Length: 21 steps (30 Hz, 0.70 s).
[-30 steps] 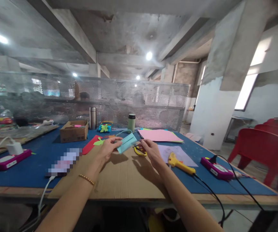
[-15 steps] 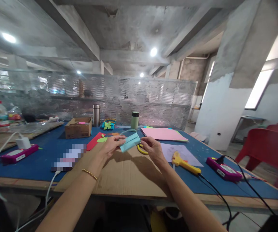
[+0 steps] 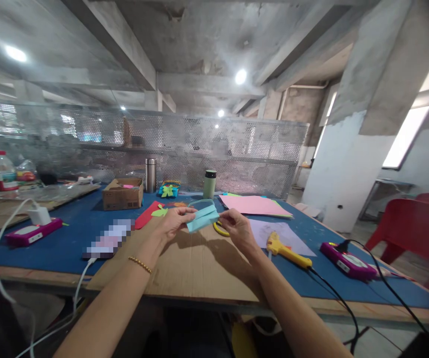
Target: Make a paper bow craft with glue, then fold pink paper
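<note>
Above the brown cardboard sheet (image 3: 199, 268), a small light-blue folded paper piece (image 3: 202, 220) is held tilted, with a thin pale-blue strip arching over its top like a handle. Its left end is pinched between the thumb and fingers of my left hand (image 3: 175, 222). My right hand (image 3: 238, 227) is closed in a pinch at the paper's right edge; the exact contact is hard to make out. Behind the right fingers lies a curved yellow thing (image 3: 220, 229), partly hidden.
A yellow glue gun (image 3: 291, 252) with a black cord rests on a lilac sheet (image 3: 296, 236) at right. Pink paper (image 3: 255, 205), a green bottle (image 3: 209, 185), a steel flask (image 3: 150, 175) and a cardboard box (image 3: 122, 196) stand farther back. Purple power strips (image 3: 348, 261) sit at both sides.
The camera view has shifted slightly. Both hands keep nearly the same hold, and the blue paper stays in almost the same position.
</note>
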Available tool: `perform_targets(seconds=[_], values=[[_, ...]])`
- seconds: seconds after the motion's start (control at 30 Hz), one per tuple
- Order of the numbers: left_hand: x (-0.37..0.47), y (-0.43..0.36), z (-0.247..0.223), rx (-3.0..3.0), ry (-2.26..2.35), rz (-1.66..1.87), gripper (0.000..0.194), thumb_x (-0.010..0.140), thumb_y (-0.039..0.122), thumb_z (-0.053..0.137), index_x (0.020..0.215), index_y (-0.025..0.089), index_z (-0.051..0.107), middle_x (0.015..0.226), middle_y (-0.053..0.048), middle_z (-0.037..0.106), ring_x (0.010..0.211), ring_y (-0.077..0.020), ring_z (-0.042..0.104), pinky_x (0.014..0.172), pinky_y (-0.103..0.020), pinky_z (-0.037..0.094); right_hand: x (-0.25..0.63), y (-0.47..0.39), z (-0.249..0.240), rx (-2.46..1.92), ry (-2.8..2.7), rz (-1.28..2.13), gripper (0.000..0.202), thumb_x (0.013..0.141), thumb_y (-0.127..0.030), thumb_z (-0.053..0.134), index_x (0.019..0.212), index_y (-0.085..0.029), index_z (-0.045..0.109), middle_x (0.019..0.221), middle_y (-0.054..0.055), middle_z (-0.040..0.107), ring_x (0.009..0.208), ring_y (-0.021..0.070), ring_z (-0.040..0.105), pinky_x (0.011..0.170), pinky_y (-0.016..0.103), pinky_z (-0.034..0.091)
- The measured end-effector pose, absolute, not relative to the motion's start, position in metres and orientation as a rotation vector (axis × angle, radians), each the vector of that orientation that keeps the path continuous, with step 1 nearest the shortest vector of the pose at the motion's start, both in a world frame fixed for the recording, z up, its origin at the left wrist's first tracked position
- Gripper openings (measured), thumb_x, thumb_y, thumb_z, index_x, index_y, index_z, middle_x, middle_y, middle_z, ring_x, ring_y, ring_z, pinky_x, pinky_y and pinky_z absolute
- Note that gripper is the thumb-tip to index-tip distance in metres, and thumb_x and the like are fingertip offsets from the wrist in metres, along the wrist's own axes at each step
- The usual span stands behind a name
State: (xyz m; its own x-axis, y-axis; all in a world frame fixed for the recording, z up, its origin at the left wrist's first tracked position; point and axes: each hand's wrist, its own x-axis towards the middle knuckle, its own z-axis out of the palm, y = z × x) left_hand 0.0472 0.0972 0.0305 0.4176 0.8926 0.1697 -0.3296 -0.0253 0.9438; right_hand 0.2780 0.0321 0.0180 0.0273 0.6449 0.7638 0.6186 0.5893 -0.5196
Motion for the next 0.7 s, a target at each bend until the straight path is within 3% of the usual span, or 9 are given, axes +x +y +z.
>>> perform_targets(seconds=[0.3,0.47,0.6,0.7], values=[[0.042,0.099,0.034,1.268,0.591,1.055,0.036,0.056,0.022,0.092,0.087,0.011,0.077,0.092,-0.009,0.074,0.067,-0.0146,0.066,0.06,-0.027,0.056,0.279,0.031,0.018,-1.081,-1.656,0.144,0.019,0.085,-0.041,0.065,0.089,-0.024,0.071,0.073,0.0,0.068,0.065,0.0159,0.061,0.06,0.026,0.05],[0.042,0.101,0.032,1.282,0.597,1.1,0.04,0.055,0.026,0.094,0.088,0.011,0.077,0.093,-0.009,0.074,0.069,-0.0141,0.065,0.062,-0.027,0.055,0.276,0.029,0.02,-1.05,-1.682,0.019,0.021,0.092,-0.041,0.059,0.097,-0.024,0.071,0.078,0.002,0.068,0.065,0.0162,0.061,0.062,0.028,0.053],[0.043,0.104,0.03,1.273,0.629,1.101,0.04,0.055,0.026,0.094,0.088,0.011,0.077,0.084,-0.007,0.073,0.064,-0.0134,0.064,0.062,-0.027,0.054,0.271,0.024,0.027,-0.947,-1.798,-0.339,0.017,0.093,-0.03,0.06,0.107,-0.027,0.069,0.103,0.006,0.065,0.089,0.0204,0.063,0.08,0.035,0.055],[0.042,0.105,0.029,1.262,0.616,1.068,0.039,0.058,0.025,0.093,0.091,0.01,0.077,0.078,-0.006,0.072,0.063,-0.0132,0.064,0.063,-0.027,0.054,0.264,0.013,0.036,-0.934,-1.961,-0.593,0.028,0.09,-0.022,0.066,0.118,-0.027,0.066,0.116,0.01,0.061,0.108,0.0266,0.058,0.094,0.045,0.05]])
